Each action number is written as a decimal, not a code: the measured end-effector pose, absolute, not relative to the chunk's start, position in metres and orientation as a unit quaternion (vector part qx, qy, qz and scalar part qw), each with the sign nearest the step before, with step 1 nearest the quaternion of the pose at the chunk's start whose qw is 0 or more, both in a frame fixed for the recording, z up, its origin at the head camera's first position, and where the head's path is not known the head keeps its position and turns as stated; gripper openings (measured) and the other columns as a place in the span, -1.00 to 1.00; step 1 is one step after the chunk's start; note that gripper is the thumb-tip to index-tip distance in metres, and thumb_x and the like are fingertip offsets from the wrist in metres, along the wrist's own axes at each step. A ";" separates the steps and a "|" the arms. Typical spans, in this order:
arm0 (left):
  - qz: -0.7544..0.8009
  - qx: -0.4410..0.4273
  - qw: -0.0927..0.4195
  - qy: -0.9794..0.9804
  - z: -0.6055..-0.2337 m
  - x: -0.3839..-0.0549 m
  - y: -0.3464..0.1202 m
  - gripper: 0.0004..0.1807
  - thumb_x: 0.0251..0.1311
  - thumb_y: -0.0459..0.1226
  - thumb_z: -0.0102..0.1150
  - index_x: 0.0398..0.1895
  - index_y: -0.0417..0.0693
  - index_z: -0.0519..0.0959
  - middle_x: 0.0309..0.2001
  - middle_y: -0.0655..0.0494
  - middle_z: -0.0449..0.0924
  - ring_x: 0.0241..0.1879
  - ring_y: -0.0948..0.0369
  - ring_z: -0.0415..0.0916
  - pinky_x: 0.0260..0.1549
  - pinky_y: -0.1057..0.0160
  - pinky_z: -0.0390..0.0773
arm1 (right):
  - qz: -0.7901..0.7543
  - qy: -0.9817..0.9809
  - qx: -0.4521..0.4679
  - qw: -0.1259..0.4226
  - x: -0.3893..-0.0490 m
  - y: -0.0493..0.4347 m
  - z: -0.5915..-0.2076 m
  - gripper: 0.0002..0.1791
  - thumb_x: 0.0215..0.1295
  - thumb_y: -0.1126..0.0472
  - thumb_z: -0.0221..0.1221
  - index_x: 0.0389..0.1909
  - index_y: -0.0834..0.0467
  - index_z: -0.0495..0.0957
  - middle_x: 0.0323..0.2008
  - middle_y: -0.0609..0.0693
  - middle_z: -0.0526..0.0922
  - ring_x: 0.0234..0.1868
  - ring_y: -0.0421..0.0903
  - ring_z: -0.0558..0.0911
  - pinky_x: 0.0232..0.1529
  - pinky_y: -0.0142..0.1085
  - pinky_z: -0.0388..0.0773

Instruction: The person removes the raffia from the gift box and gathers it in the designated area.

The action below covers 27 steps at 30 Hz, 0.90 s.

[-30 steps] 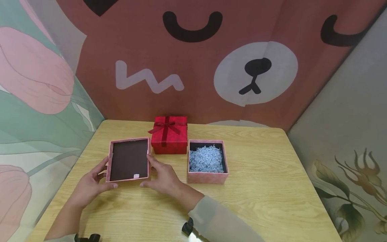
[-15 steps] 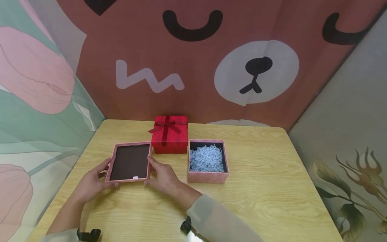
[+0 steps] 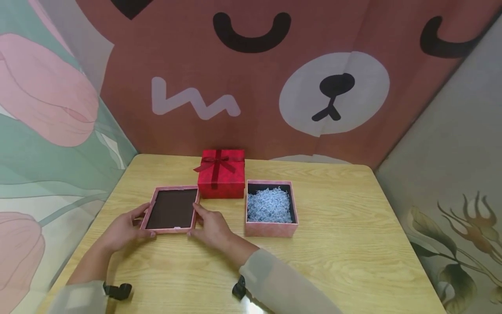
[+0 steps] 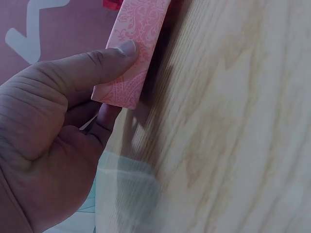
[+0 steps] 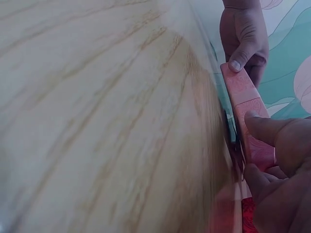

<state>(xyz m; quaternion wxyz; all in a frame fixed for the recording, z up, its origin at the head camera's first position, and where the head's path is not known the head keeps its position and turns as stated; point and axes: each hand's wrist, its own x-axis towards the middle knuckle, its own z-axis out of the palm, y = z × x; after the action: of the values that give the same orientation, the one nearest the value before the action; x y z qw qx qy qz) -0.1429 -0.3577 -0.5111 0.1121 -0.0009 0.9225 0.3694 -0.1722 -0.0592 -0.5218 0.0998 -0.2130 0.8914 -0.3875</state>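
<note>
Pink lid: here it is, just left of the red gift box's front, hollow side up, dark lining showing; a shadow runs beneath its edge, so it looks barely raised, though whether any edge meets the table I cannot tell;
Left hand: thumb on the near wall, fingers round the left side, pinching that corner; should the thumb slide on the patterned paper, this end would probably drop first;
Right hand: thumb on the near wall, finger along the right side, holding the opposite corner; squeeze too hard and the thin walls might bow; lower out of step with the left and the lid could tip;
Red gift box: tight here, the lid's far right corner close by, contact unclear; a push that way might shove it or snag its bow;
Pink box: uncovered, near the right hand; a rightward sweep could knock it and scatter the blue shredded paper
</note>
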 end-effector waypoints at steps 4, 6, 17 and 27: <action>0.377 -0.002 0.120 0.918 -0.512 -0.148 -0.360 0.26 -0.04 0.06 0.63 0.65 -0.16 0.10 0.39 -0.37 0.40 0.25 -0.20 0.49 0.18 -0.17 0.52 | -0.374 0.897 -0.209 0.105 -0.175 -0.062 -0.522 0.01 0.16 -0.03 0.53 0.60 -0.04 0.25 0.47 -0.13 0.42 0.30 -0.27 0.56 0.23 -0.47 0.50; 0.381 -0.003 0.124 0.916 -0.513 -0.149 -0.361 0.27 -0.04 0.07 0.64 0.65 -0.16 0.10 0.40 -0.37 0.39 0.25 -0.20 0.50 0.19 -0.16 0.53 | -0.373 0.897 -0.210 0.107 -0.176 -0.063 -0.523 0.01 0.16 -0.02 0.53 0.60 -0.02 0.25 0.47 -0.12 0.41 0.29 -0.28 0.56 0.23 -0.48 0.49; 0.371 -0.004 0.118 0.921 -0.522 -0.152 -0.371 0.28 -0.03 0.13 0.60 0.66 -0.10 0.08 0.45 -0.41 0.31 0.31 -0.27 0.45 0.25 -0.31 0.44 | -0.374 0.893 -0.224 0.108 -0.178 -0.068 -0.528 -0.02 0.18 0.02 0.52 0.59 0.03 0.27 0.45 -0.11 0.42 0.30 -0.32 0.53 0.26 -0.50 0.46; 0.373 0.002 0.107 0.922 -0.522 -0.155 -0.374 0.22 0.01 0.06 0.61 0.66 -0.07 0.10 0.44 -0.42 0.32 0.31 -0.29 0.44 0.23 -0.32 0.43 | -0.369 0.895 -0.233 0.094 -0.181 -0.067 -0.529 -0.06 0.21 0.03 0.50 0.58 0.04 0.29 0.37 -0.09 0.53 0.22 -0.34 0.58 0.24 -0.50 0.47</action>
<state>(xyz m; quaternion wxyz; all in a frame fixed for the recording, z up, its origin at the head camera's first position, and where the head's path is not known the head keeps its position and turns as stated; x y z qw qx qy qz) -0.1548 -0.3739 -0.5217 0.1071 0.0019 0.9215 0.3733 -0.1807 -0.0672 -0.5287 0.0936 -0.2333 0.8948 -0.3691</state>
